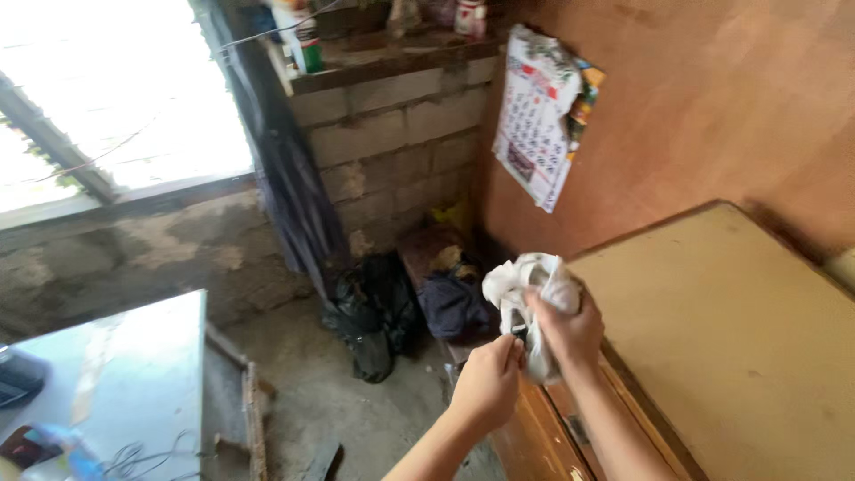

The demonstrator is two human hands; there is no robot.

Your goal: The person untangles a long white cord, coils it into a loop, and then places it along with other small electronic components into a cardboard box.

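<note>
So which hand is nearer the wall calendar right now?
Right. The right hand, gripping the white cloth bundle, sits almost directly below the wall calendar. The left hand is lower and further left, pinching a small dark piece at the bundle's underside.

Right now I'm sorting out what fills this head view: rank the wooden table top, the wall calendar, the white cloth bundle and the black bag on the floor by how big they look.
1. Wooden table top, by far.
2. Wall calendar.
3. Black bag.
4. White cloth bundle, partly hidden by the right hand.
Calendar and bag look close; the differing distance from the camera leaves their order unsure.
</note>
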